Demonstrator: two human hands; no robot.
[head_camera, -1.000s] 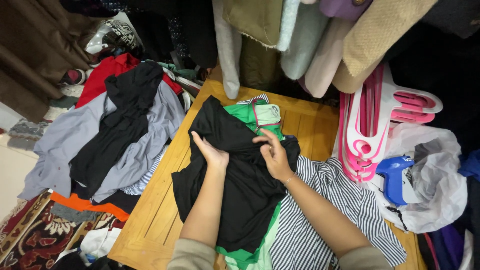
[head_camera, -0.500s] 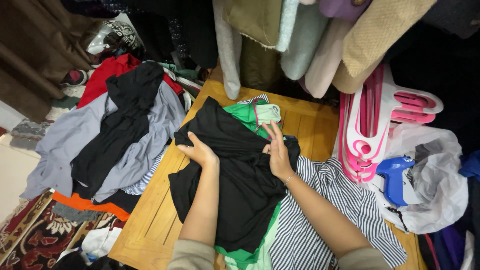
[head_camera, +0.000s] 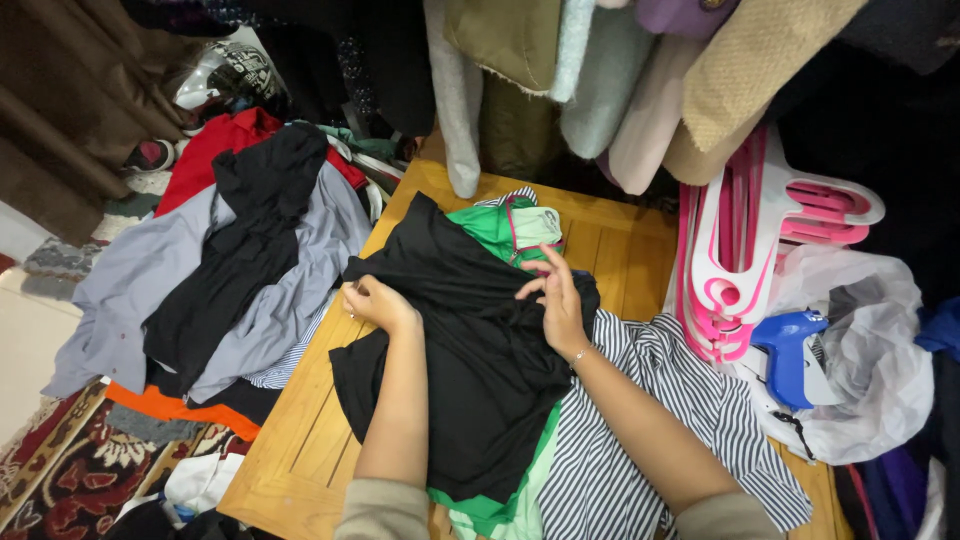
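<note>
A single head-worn camera looks steeply down, close over the wooden tabletop (head_camera: 300, 440), clothes rail at frame top.

Black top (head_camera: 480, 370) under both hands: soft matt cloth, creased. Table (head_camera: 300, 450) below it: smooth varnished wood planks. Right of the right hand (head_camera: 558, 312): striped woven shirt (head_camera: 640, 440), glossy plastic hangers (head_camera: 740, 250), crinkly plastic bag (head_camera: 880, 370).
</note>
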